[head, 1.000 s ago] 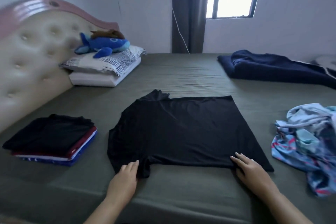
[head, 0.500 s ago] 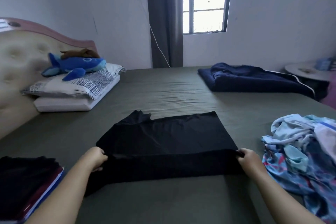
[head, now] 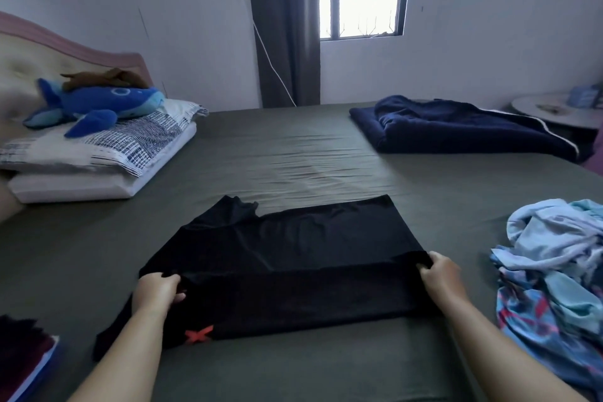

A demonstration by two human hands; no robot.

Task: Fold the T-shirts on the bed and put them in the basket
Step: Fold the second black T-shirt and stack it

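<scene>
While gripped by both hands, black T-shirt half-folded

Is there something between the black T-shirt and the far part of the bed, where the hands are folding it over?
Nothing visible blocks it. Both the left hand and the right hand grip the black T-shirt directly, and the sheet beyond it lies bare. The navy blanket and pillows sit far off. No basket is in view.

Both hands, the left hand and right hand, now grip the black T-shirt instead of lying flat, carrying its near edge farther over the middle, baring an orange mark.
</scene>
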